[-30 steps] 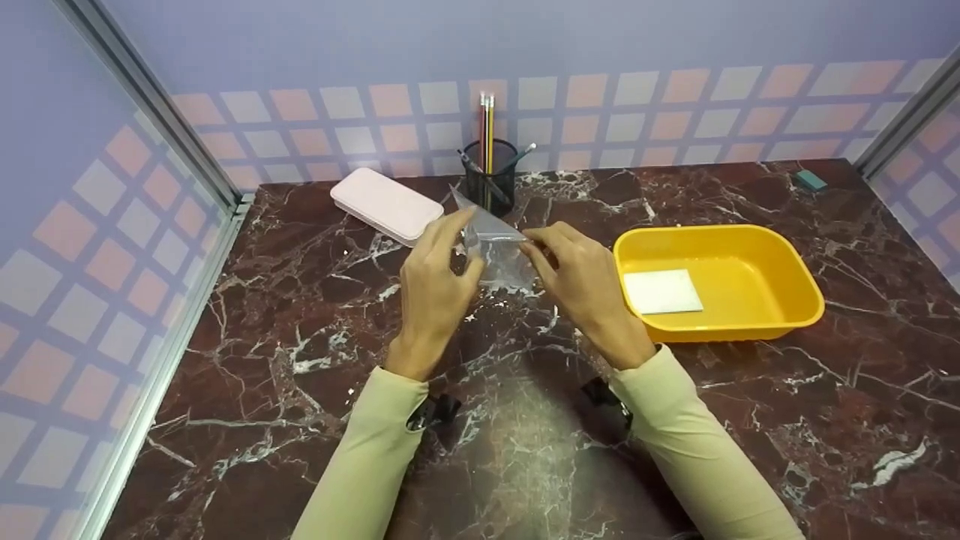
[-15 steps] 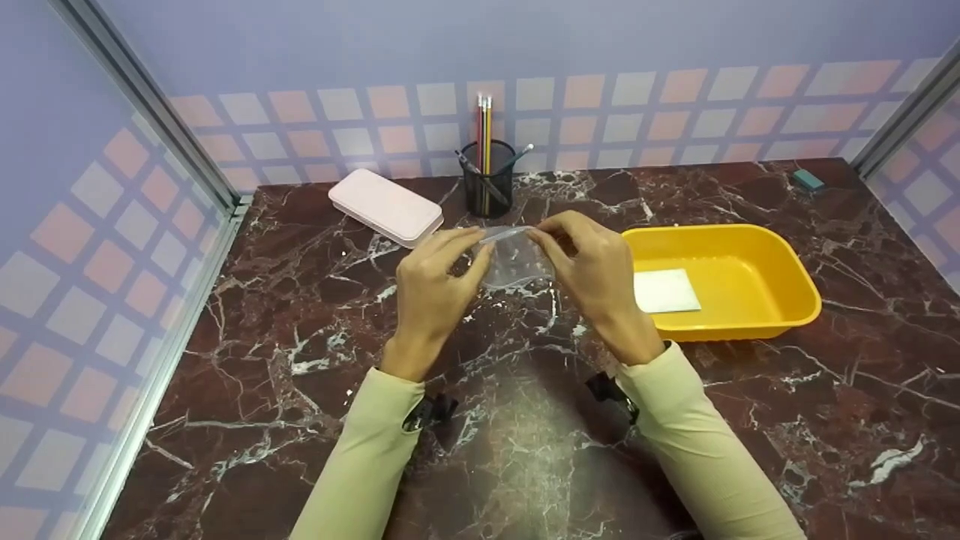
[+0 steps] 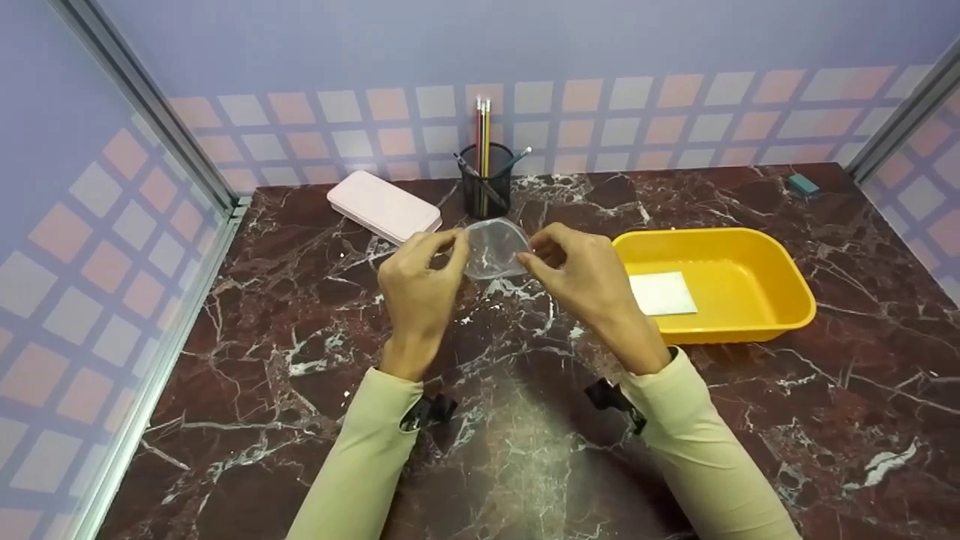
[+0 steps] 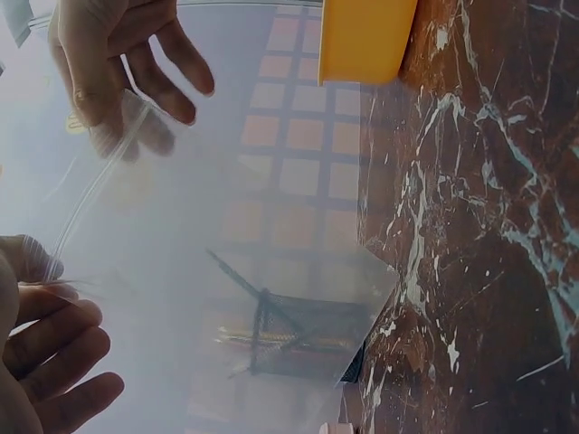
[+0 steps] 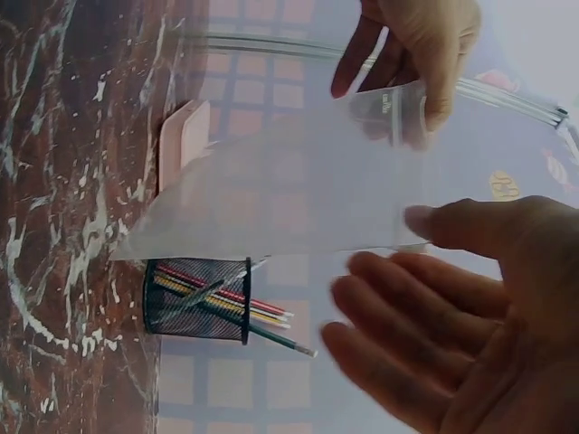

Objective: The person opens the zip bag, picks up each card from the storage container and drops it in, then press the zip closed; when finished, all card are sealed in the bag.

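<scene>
L hand [image 3: 420,281] & R hand [image 3: 589,277] each pinch an edge of a clear, thin plastic zip bag [image 3: 493,251] held up btwn them over dark-red marbled tabletop [image 3: 247,367], w/ cylindrical black mesh pencil cup [image 3: 475,196] behind & yellow rectangular plastic tub [image 3: 739,292] to R.

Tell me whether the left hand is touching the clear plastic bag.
Touching. The right wrist view shows it: the left hand pinches a corner of the clear plastic bag, part of the hand showing through.
</scene>
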Available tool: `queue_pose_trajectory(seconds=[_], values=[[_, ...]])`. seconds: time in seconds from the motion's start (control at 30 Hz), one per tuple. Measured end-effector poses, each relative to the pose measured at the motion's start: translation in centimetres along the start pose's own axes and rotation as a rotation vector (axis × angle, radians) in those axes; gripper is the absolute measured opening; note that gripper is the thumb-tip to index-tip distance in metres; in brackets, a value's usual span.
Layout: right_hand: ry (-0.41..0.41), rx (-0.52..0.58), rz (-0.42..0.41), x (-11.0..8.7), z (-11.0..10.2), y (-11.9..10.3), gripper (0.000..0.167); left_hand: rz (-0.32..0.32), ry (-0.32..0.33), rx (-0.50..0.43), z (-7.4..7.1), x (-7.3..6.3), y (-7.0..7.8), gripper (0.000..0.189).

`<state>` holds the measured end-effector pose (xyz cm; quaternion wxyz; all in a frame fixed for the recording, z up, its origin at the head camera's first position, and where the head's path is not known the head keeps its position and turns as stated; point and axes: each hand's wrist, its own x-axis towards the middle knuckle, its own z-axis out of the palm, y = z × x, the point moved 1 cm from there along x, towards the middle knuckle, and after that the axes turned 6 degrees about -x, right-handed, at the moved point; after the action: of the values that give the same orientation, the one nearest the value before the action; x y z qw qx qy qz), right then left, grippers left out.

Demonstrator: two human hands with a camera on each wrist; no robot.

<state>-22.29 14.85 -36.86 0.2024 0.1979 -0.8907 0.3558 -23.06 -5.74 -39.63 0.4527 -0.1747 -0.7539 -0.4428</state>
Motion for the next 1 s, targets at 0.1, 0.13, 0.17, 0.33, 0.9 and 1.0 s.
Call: queue_pose_trajectory(seconds=[0.1,0.13,0.17,0.33,0.9,1.0], values=[[0.018,0.011,0.05,0.1,-0.4,-0.1,0.009,0.0,-0.017,0.015,0.1,0.2,0.1,0.01],[0.039,0.021,0.058,0.2,-0.5,-0.1,0.008,0.002,-0.031,0.018,0.1,0.2,0.1,0.011],[0.065,0.027,0.061,0.3,-0.6,0.0,0.007,0.003,-0.05,0.018,0.2,0.3,0.2,0.012],[0.162,0.074,0.068,0.5,-0.9,0.5,0.006,-0.013,-0.149,0.005,0.6,0.4,0.7,0.017],[0.321,0.081,0.128,0.7,-1.9,2.2,0.007,-0.345,-0.104,-0.237,2.8,3.3,2.1,0.017],[0.318,0.087,0.14,0.8,-2.0,2.3,0.007,-0.398,-0.074,-0.288,3.1,3.4,2.2,0.016]])
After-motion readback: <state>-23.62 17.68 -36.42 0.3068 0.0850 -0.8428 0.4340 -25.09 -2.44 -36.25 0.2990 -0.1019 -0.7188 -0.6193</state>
